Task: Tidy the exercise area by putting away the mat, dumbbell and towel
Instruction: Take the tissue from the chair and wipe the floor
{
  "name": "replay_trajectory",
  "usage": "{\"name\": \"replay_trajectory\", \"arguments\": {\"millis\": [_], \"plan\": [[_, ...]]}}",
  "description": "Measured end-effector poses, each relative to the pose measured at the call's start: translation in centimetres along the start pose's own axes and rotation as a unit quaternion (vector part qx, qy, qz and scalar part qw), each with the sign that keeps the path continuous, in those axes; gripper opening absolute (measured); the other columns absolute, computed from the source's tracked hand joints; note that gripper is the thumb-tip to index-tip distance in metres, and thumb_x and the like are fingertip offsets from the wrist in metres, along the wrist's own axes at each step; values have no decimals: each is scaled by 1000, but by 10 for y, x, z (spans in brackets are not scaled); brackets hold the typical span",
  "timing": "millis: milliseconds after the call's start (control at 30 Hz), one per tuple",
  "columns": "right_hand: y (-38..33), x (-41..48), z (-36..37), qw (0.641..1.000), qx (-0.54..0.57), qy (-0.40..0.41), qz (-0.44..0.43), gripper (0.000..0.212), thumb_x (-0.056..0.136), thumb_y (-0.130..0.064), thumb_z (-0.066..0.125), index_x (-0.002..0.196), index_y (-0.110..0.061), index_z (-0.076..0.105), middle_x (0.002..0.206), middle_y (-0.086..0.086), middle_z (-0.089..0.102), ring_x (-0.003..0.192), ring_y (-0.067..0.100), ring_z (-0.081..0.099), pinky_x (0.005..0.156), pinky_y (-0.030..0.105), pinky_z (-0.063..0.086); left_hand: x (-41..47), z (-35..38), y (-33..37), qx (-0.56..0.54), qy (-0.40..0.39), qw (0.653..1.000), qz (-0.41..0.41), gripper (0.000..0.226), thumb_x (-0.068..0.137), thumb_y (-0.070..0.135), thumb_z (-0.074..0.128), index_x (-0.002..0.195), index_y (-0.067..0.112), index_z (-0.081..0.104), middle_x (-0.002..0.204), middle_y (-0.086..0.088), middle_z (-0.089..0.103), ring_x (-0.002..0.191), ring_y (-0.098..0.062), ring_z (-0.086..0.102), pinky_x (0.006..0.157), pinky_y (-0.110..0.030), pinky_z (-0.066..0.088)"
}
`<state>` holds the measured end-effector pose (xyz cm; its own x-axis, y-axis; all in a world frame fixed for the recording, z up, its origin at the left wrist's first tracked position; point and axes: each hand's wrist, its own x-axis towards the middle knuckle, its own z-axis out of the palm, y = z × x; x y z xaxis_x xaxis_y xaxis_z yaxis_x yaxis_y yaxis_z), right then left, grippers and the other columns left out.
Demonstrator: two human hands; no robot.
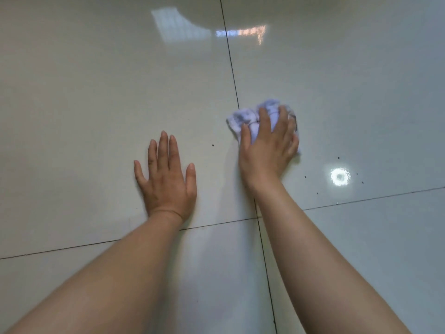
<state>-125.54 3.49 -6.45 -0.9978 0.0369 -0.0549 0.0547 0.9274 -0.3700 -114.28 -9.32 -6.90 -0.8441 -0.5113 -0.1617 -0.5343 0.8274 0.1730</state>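
Right hand (pixel 267 150) of mine is pressed down on the towel (pixel 243 119), with the fingers curled over the top of it and bunching it up. It is holding the towel against the floor (pixel 96 92). The towel is small, white and a bit purple, all crumpled into a lump. It sits right under my right hand, and part of it pokes out past my fingertips, on the side toward my other hand. It lies just beside the dark line (pixel 231 63) between two floor tiles.

Left hand (pixel 166 179) of mine is flat on the floor with the fingers spread wide. It holds nothing. It is near the towel but not touching it.

I think the towel will be very light and very soft. It will fold and squish any way I squeeze it, so it cannot break. The floor is shiny and looks smooth, so the towel may slide if I push it. A good place to grab is the thick lump in the middle, where my fingers already are. If I only pinch one corner, the rest will hang down and flop.

I cannot see the mat or the dumbbell from where I look.
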Motion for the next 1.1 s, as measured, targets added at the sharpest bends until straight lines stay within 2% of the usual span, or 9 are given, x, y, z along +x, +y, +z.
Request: {"name": "replay_trajectory", "arguments": {"millis": [200,400,567,667,733,800,900,1000,1100], "plan": [[-25,42,5,1000,-9,-8,-20,50,93,-44,43,141,-30,37,156,4,16,144,27,7,110,40,4,0,-1,-1,7,-3,1000,-3,67,88,45,17,149,17,14,158,3,12,144,-18,10,112,-49,4],[15,3,-4,981,-31,-38,-190,47,85,-42,47,129,-28,50,148,7,35,136,28,24,107,38,10,0,-2,1,2,2,1000,-8,65,89,43,22,148,15,19,157,0,17,142,-20,13,111,-49,8],[42,17,-16,1000,-12,26,5,47,88,-39,53,132,-24,47,151,7,29,140,29,21,111,39,10,0,-3,1,6,-12,1000,-6,66,89,44,16,148,16,18,157,1,14,143,-20,13,112,-51,6],[43,2,-19,997,-22,-7,-79,46,89,-40,49,133,-27,46,151,6,29,139,30,20,109,38,7,-1,-8,2,0,-19,1000,7,65,88,42,14,148,19,19,157,3,13,144,-20,11,112,-53,3],[61,-15,-27,991,-29,-58,-120,47,90,-43,43,135,-31,42,153,2,23,141,26,14,109,36,5,-2,-15,10,-3,-30,996,82,62,88,37,16,146,18,27,156,1,20,143,-22,16,111,-58,4],[94,-28,-39,994,-35,-45,-88,51,89,-50,34,136,-32,40,155,0,20,142,24,13,110,35,5,3,-22,39,-14,-25,986,165,60,87,35,20,144,19,33,154,-1,27,142,-24,21,110,-59,10],[128,-23,-54,1000,-25,2,-7,62,83,-57,24,137,-31,40,155,1,21,143,24,14,111,36,8,29,-20,113,-47,-47,971,230,52,95,34,29,147,24,26,157,4,17,145,-19,10,113,-53,4],[144,3,-60,999,-25,19,11,58,87,-56,32,138,-30,40,155,3,20,143,24,13,111,35,6,49,-1,178,-47,-62,972,221,53,98,32,30,149,25,16,158,7,5,145,-14,0,114,-50,-4],[157,42,-61,998,-34,34,36,52,92,-48,44,140,-29,38,155,4,17,143,24,11,112,35,6,53,19,194,-20,-25,983,181,54,98,34,26,149,26,12,158,7,3,145,-12,-1,115,-47,-6]]}}
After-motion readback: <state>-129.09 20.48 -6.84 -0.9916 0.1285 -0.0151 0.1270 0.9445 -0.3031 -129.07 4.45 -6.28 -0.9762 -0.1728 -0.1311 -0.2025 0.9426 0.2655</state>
